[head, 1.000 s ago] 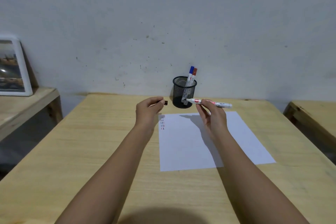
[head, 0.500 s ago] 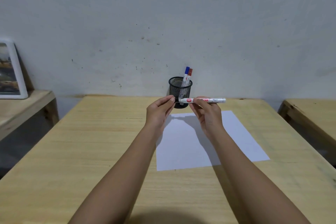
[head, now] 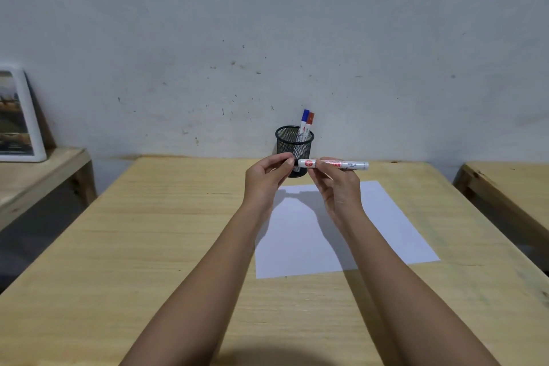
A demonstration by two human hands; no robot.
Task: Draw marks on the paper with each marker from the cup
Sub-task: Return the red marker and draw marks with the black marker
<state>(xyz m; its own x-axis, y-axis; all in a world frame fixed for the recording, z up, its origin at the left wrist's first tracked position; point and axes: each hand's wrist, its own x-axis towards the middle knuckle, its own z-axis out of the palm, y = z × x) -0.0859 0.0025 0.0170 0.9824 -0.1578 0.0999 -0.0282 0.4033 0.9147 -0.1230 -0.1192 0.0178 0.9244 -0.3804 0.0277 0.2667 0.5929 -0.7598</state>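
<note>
A white marker (head: 341, 164) is held level above the far edge of the white paper (head: 386, 226), pinched by my right hand (head: 335, 187) around its barrel. My left hand (head: 266, 178) grips the black cap (head: 292, 161), which sits on the marker's left end. Behind my hands stands a black mesh cup (head: 294, 140) with a blue-capped marker (head: 304, 120) and a red-capped marker (head: 310, 122) upright in it. My left hand and wrist hide the paper's upper left corner.
The wooden table (head: 133, 246) meets a grey wall at its far edge. A lower wooden bench (head: 38, 175) on the left carries a white framed picture (head: 17, 119). Another wooden table (head: 511, 187) stands apart on the right.
My left hand brought the black cap from the left onto the marker's tip. The marker turned level, and both hands came together in front of the cup.
</note>
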